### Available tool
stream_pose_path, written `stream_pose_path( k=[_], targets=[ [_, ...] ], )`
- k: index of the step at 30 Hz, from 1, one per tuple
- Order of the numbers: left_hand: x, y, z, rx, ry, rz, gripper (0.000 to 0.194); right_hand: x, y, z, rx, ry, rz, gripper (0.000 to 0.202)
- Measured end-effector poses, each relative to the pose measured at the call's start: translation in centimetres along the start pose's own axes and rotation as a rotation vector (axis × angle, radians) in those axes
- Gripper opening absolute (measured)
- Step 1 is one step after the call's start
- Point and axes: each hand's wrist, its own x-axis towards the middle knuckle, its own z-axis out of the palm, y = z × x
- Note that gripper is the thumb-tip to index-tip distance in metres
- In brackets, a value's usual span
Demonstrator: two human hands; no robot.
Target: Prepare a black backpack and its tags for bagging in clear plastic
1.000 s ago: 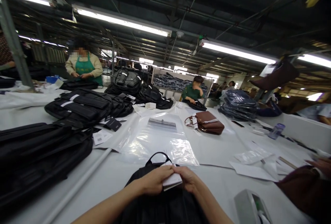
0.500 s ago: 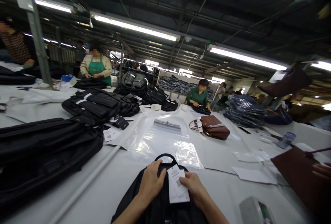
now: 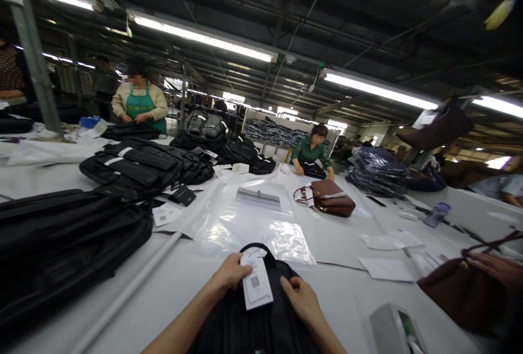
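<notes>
A black backpack (image 3: pixel 249 327) lies in front of me with its loop handle at the far end. My left hand (image 3: pixel 230 273) pinches the upper left edge of a white hang tag (image 3: pixel 257 283), which bears small print and a square code. The tag lies over the backpack just below the handle. My right hand (image 3: pixel 301 298) is to the right of the tag, apart from it, with thumb and forefinger spread over the backpack's right side. Beyond the handle a clear plastic bag (image 3: pixel 245 223) lies flat on the white table.
Black backpacks (image 3: pixel 131 166) are piled at left, beside loose tags (image 3: pixel 165 213). A brown handbag (image 3: pixel 330 197) sits beyond the plastic bag. At right are a grey device (image 3: pixel 394 327) and another person's hand (image 3: pixel 496 269) on a brown bag (image 3: pixel 461 294). Co-workers stand across the table.
My left hand has moved from the backpack's top onto the tag and now grips it. My right hand has let go of the tag, which has shifted left. The view has turned slightly.
</notes>
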Motion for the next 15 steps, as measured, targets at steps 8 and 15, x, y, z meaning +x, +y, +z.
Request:
stream_pose_path(
  k=[8, 15],
  targets=[
    [1.1, 0.5, -1.5, 0.117, 0.002, -0.090, 0.019, 0.1, 1.9, 0.5, 0.265, -0.163, 0.084, 0.052],
    [1.6, 1.4, 1.5, 0.102, -0.200, -0.169, 0.017, 0.5, 2.2, -0.8, 0.607, -0.291, 0.191, 0.047]
  ],
)
